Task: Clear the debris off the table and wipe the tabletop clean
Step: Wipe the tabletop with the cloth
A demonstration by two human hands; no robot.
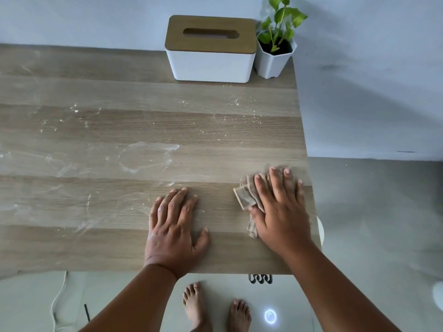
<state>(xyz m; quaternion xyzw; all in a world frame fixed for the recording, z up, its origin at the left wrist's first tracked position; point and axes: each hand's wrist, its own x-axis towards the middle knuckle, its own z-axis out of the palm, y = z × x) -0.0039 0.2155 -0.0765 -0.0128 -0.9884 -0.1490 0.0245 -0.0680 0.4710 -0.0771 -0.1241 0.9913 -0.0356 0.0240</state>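
Both hands lie flat, right hand [280,207] fingers spread atop cloth [247,195], left hand [173,224] bare.

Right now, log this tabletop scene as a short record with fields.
surface: light wooden table, white powdery smears and crumbs
left hand: flat on the bare wood
right hand: pressing a folded beige cloth near the right edge
back edge: white tissue box with wooden lid, small potted green plant beside it

Both forearms are bare to the frame's edge, with no sleeves, the left hand [173,226] and right hand [280,209] wear no gloves, rings or watch, and the feet [215,307] below the table [96,248] edge are unshod.
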